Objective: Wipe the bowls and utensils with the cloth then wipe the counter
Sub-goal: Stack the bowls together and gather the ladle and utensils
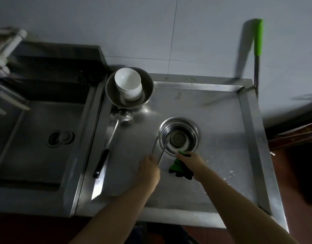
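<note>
Left hand (149,169) grip pinches steel chopsticks (159,149) over steel bowl (178,136) rim; right hand (192,162) grip clutches green cloth (176,166); risk: thin sticks slip, bowl skids on worktop (213,120).

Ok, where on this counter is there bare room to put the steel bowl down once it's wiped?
The counter is bare on its right side, between the steel bowl and the raised right rim, and along the back edge. The near strip by your forearms is bare too. It is crowded at left: stacked white bowls in a basin, ladle, knife.
</note>
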The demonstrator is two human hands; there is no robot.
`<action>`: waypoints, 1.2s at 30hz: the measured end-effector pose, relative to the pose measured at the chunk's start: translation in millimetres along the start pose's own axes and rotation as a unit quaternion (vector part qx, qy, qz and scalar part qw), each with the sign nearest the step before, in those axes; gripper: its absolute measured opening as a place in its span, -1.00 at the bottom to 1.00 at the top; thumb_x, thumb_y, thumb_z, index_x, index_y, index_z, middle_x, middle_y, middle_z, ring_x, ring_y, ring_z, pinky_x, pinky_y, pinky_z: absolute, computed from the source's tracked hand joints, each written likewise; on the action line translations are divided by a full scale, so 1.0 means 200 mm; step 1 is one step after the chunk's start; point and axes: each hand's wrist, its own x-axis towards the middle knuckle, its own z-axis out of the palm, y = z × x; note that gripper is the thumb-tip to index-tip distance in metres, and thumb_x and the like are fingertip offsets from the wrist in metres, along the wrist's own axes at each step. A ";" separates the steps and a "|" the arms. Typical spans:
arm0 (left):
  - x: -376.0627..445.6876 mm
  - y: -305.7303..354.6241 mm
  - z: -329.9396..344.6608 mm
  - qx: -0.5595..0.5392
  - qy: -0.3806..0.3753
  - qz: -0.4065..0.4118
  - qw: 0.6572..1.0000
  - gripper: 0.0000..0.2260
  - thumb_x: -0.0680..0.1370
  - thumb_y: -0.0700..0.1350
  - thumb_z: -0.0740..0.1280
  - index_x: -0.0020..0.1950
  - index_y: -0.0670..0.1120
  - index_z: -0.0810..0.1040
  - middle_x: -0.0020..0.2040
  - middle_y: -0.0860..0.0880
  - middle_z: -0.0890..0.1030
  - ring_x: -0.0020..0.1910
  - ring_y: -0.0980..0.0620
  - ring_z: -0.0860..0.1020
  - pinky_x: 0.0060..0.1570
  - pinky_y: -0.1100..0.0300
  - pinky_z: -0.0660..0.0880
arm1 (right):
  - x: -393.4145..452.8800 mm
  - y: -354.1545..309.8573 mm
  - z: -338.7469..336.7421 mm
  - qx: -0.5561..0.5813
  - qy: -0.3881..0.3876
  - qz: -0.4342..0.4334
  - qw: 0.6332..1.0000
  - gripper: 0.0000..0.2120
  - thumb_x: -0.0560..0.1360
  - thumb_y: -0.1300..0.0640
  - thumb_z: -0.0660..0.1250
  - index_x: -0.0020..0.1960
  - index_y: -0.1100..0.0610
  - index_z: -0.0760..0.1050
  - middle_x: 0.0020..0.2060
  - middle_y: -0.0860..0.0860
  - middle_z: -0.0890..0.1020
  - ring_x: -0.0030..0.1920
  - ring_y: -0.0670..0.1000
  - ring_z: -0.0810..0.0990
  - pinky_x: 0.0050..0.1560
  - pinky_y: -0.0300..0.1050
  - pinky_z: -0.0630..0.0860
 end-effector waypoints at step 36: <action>0.24 -0.64 -0.16 0.071 0.076 -0.049 0.993 -0.62 0.61 -0.05 0.33 0.36 -0.17 0.40 0.29 -0.22 0.45 0.13 -0.16 0.57 0.01 0.06 0.60 | -0.02 -0.17 0.41 0.170 -0.131 -0.001 0.977 -0.84 0.64 0.30 0.17 -0.09 0.14 0.41 -0.32 0.14 0.44 -0.35 0.14 0.45 -0.35 -0.12 0.39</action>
